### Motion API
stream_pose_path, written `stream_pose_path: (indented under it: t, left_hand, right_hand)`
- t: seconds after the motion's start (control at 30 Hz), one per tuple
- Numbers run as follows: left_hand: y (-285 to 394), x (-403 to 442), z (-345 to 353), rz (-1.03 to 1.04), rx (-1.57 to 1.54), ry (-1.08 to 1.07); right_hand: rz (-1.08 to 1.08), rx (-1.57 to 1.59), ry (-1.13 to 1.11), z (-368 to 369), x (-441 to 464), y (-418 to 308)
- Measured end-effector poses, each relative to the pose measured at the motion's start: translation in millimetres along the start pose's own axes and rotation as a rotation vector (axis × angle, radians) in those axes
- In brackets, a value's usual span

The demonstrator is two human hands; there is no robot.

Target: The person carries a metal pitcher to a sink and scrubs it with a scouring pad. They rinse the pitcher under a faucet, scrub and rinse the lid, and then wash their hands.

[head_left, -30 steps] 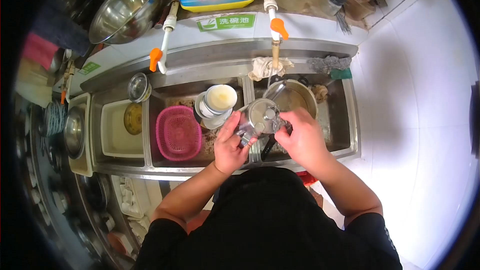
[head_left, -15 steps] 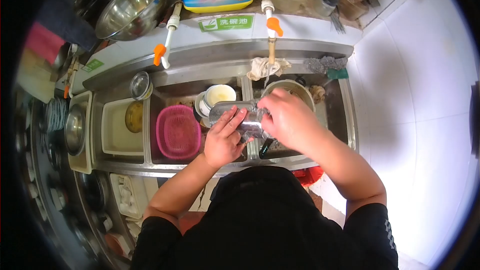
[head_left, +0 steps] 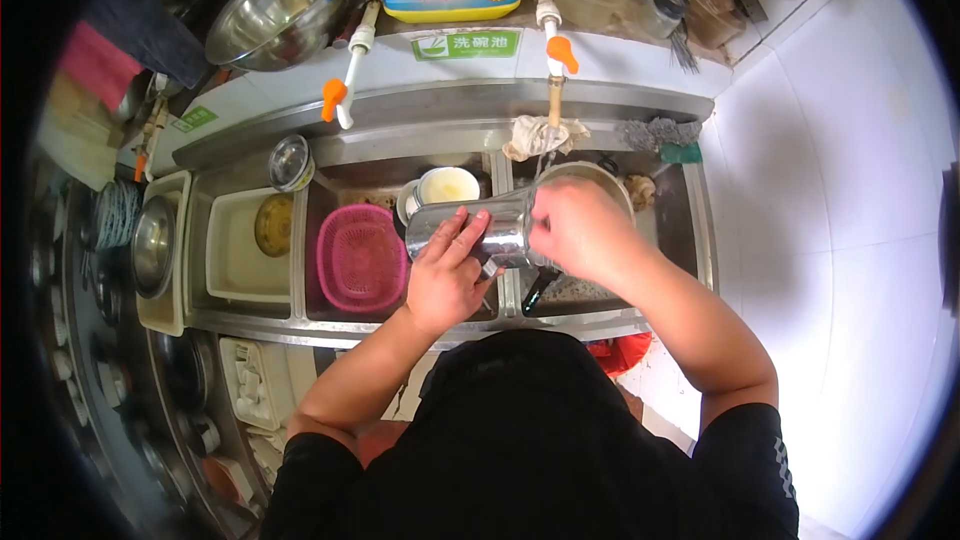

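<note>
A shiny grey cylindrical jug (head_left: 462, 218) lies on its side over the divider between two sink basins, its mouth toward the right. My left hand (head_left: 447, 275) grips it from below and the near side, with fingers laid along its wall. At the mouth, my right hand (head_left: 585, 230) has its fingers curled and partly out of sight; anything they hold is hidden. Water runs from the tap with an orange handle (head_left: 562, 55) behind my right hand. Below that hand stands a round pot (head_left: 612, 185) in the right basin. White bowls (head_left: 448, 183) sit just behind the jug.
A pink plastic basket (head_left: 362, 258) stands in the middle basin. Further left is a cream tub (head_left: 232, 245) with a yellowish round dish. A black handle (head_left: 540, 292) sticks up in the right basin. A grey scouring pad (head_left: 660, 133) and a wet cloth (head_left: 540, 137) lie along the back ledge.
The jug has turned slightly and shifted a little left relative to the basins. My right hand has rotated at its mouth, with the fingers further hidden. The whole view has shifted slightly.
</note>
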State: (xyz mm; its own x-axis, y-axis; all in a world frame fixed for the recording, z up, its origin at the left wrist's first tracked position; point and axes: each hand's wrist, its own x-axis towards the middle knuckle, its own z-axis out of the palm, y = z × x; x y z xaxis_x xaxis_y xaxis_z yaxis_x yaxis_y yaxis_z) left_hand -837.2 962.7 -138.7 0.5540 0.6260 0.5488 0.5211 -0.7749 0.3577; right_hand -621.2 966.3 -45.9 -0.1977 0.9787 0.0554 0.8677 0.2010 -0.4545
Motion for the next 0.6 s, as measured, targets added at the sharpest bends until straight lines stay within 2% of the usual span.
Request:
stream_pose_path:
  t: [0.07,0.13,0.2,0.27,0.33,0.37,0.43,0.53,0.57,0.6]
  left_hand:
    - [1,0,2,-0.032,-0.003,-0.028]
    - [1,-4,7,-0.028,-0.031,-0.047]
    - [2,-7,7,-0.022,-0.061,-0.069]
    - [2,-4,2,-0.011,-0.072,-0.056]
    - [-1,0,2,-0.037,-0.138,-0.064]
    - [-1,0,1,-0.062,-0.203,-0.072]
    - [-3,1,2,-0.045,-0.282,-0.034]
    - [-4,-1,-1,-0.058,-0.426,0.017]
    - [-4,-1,-1,-0.052,-0.44,0.025]
    - [-3,-1,-1,-0.046,-0.456,0.032]
  right_hand:
    - [-0.072,0.032,-0.17,-1,-7,-8]
    - [-0.054,0.046,-0.156,-1,2,2]
    - [0.152,0.034,-0.135,-6,14,15]
    - [0.194,0.073,-0.212,-15,13,15]
    - [-0.049,0.223,-0.237,-19,3,11]
    - [-0.046,0.226,-0.239,-20,4,15]
    - [-0.129,0.435,-0.207,-26,12,28]
    - [-0.064,0.468,-0.221,-35,7,34]
    - [-0.163,0.431,-0.142,-36,2,31]
    - [-0.162,0.431,-0.145,-34,-2,31]
